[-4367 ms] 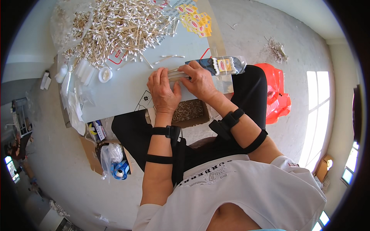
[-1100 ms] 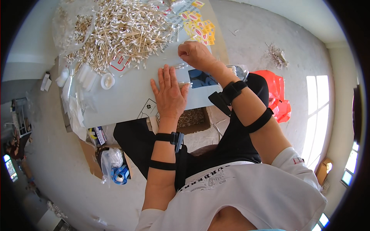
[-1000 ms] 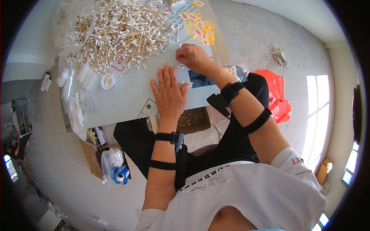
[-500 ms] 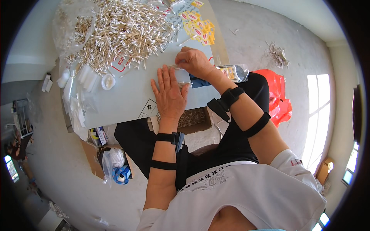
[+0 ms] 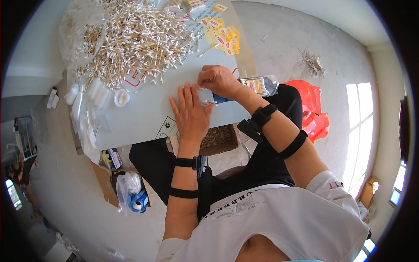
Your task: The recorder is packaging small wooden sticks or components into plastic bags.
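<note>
My left hand [image 5: 190,114] lies flat on the table, its fingers stretched out and slightly apart. Its fingers and thumb rest along a small clear packet [image 5: 205,95], with a row of cotton swabs [image 5: 209,104] showing at the near edge. At the packet's far edge, my right hand [image 5: 220,81] is closed in a pinch; what its fingertips hold is hidden. Beyond both hands spreads a large heap of loose cotton swabs [image 5: 135,41]. Beside my right forearm lies a clear bag of cotton swabs [image 5: 256,85] with a yellow label inside.
Yellow-and-white label cards [image 5: 224,38] lie scattered at the table's far right. Left of my hands stand a small round white tub [image 5: 122,97] and clear plastic pieces [image 5: 99,92]. An open cardboard box [image 5: 218,139] is below the table edge; a red plastic bag [image 5: 309,105] lies right.
My right hand has shifted slightly nearer to me, still pinching at the packet's far edge. The left hand stays flat beside the packet. The whole view has tilted a little.
</note>
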Tool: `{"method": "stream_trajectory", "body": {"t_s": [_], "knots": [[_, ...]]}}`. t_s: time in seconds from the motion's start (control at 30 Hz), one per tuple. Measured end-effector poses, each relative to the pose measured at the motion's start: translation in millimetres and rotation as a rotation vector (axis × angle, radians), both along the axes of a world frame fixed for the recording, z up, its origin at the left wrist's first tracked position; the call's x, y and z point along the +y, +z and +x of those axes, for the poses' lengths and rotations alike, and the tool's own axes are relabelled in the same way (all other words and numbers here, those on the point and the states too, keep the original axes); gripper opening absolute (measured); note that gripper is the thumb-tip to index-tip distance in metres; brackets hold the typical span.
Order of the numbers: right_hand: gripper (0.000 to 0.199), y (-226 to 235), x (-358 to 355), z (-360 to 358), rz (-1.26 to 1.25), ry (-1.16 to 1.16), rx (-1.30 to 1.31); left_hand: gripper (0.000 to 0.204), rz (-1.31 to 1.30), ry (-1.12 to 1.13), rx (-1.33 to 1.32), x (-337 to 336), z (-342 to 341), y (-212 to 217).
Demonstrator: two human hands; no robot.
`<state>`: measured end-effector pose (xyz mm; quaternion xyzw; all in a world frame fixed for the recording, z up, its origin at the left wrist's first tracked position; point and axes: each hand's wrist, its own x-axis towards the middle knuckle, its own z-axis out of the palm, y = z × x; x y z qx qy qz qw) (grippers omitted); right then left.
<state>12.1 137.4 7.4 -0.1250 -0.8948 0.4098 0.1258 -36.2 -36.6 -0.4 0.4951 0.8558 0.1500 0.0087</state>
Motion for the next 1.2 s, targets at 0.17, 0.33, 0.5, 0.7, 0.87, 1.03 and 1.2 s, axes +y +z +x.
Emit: {"method": "stream_trajectory", "body": {"t_s": [0.17,0.33,0.5,0.7,0.87,1.03,1.2], "knots": [[0.011,2.7,11.0,-3.0,0.004,0.089,-0.02,0.066,0.033,-0.018,0.009,-3.2,-0.3,-0.8],[0.04,4.3,48.7,-29.5,0.382,-0.326,0.058,0.062,0.074,-0.021,0.01,-2.7,-0.9,-0.7],[0.04,7.2,75.8,-53.9,0.47,-0.076,-0.039,0.062,0.077,0.0,-0.001,-2.0,-0.3,-0.6],[0.036,2.6,84.4,-71.4,0.351,0.067,0.009,0.062,0.084,0.0,0.006,-1.4,-0.3,0.5],[0.026,-2.8,94.8,-77.2,0.205,0.099,0.057,0.062,0.082,0.0,0.012,-0.1,-0.4,0.9],[0.018,2.2,99.1,-79.3,0.224,0.092,0.035,0.062,0.08,-0.001,0.021,-0.8,-0.4,0.0],[0.012,6.4,82.6,-81.4,0.276,0.034,-0.059,0.063,0.088,0.001,0.026,-0.6,-0.5,-0.5]]}}
